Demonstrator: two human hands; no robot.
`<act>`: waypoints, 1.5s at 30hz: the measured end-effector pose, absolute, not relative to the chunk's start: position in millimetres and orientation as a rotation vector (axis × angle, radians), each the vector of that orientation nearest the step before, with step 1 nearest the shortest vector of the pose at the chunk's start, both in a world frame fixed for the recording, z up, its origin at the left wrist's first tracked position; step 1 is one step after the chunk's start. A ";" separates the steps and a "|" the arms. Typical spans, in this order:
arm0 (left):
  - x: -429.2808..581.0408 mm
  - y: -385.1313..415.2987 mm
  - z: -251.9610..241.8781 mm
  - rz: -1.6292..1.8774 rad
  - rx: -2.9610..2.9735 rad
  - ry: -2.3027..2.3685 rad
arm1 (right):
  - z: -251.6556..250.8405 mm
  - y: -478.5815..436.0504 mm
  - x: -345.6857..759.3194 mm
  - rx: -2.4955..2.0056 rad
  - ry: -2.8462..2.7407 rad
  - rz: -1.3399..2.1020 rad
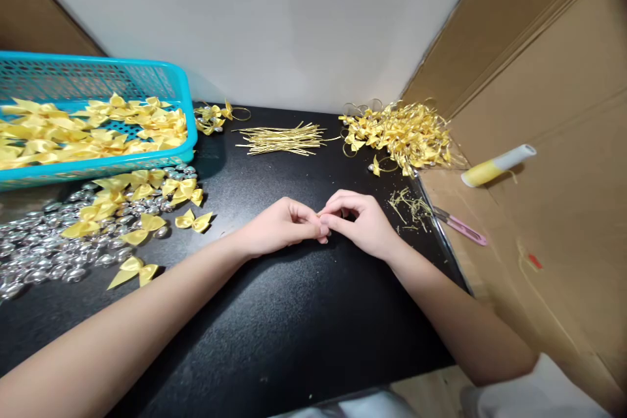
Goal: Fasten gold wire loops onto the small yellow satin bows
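Turquoise plastic forms the basket (pixel 147 158), holding yellow bows (pixel 53 127); silver beads (pixel 49 251) and loose bows (pixel 193 221) spread along its near side. Gold strips (pixel 284 138) lie bundled to its right. Rightward and nearer you than the basket, your left hand (pixel 284 227) and right hand (pixel 360 221) meet at pinched fingertips; what they grasp, if anything, I cannot tell. Farther right of the basket sit bow-trimmed gold loops (pixel 404 134), gold clippings (pixel 411 209) and a pink-handled cutter (pixel 458 225).
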State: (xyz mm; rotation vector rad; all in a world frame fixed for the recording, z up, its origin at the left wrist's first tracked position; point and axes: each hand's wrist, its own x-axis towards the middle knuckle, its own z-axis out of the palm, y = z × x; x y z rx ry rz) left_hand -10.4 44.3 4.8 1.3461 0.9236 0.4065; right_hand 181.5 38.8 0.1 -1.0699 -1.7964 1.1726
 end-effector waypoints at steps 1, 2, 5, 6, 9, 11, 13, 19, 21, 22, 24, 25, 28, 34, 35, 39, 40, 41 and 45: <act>-10.6 44.5 5.2 0.396 1.338 0.928 | -0.5 38.8 181.5 -1.071 -1.782 1.174; -10.8 44.7 5.6 0.392 1.330 0.932 | -1.2 39.0 181.6 -1.066 -1.767 1.191; -11.1 45.5 6.3 0.403 1.305 0.951 | -2.6 40.6 182.6 -1.035 -1.690 1.244; -11.2 45.8 6.4 0.408 1.296 0.955 | -2.9 41.3 183.2 -1.026 -1.663 1.254; -11.6 46.6 5.5 0.433 1.259 0.951 | -3.4 42.8 185.3 -1.016 -1.614 1.241; -12.0 46.9 3.5 0.471 1.207 0.946 | -3.5 42.9 186.5 -1.010 -1.618 1.196; -12.2 47.0 0.9 0.532 1.130 0.933 | -3.4 42.0 186.8 -1.006 -1.651 1.113; -9.7 47.3 -3.0 0.742 0.852 0.907 | -4.5 35.6 182.6 -0.956 -1.884 0.729; -8.3 46.9 -3.4 0.783 0.812 0.920 | -6.5 34.1 181.2 -0.941 -1.955 0.612; -7.7 46.5 -3.7 0.793 0.803 0.934 | -7.5 33.5 180.8 -0.942 -1.990 0.553; -6.6 44.8 -4.0 0.802 0.804 0.974 | -9.0 32.8 180.4 -0.939 -2.057 0.438; -6.1 43.6 -3.9 0.797 0.823 1.001 | -9.2 32.5 180.4 -0.929 -2.087 0.389; -4.4 39.3 -1.8 0.756 0.970 1.104 | -7.7 32.0 181.0 -0.890 -2.133 0.280; -1.7 34.7 0.9 0.708 1.200 1.086 | -4.4 34.1 184.1 -0.941 -2.104 0.317; -1.8 34.6 0.0 0.689 1.218 1.080 | -4.2 34.8 184.6 -0.955 -2.095 0.370; -2.2 34.5 -3.1 0.692 1.229 1.087 | -3.6 38.3 186.8 -0.949 -2.009 0.648; -2.1 34.5 -3.0 0.709 1.222 1.080 | -3.4 39.3 187.6 -0.936 -1.976 0.714; -1.9 34.5 -2.4 0.732 1.217 1.071 | -3.4 40.3 188.4 -0.925 -1.955 0.766; -0.7 35.1 1.3 0.782 1.224 1.050 | -4.6 43.2 190.7 -0.924 -1.992 0.873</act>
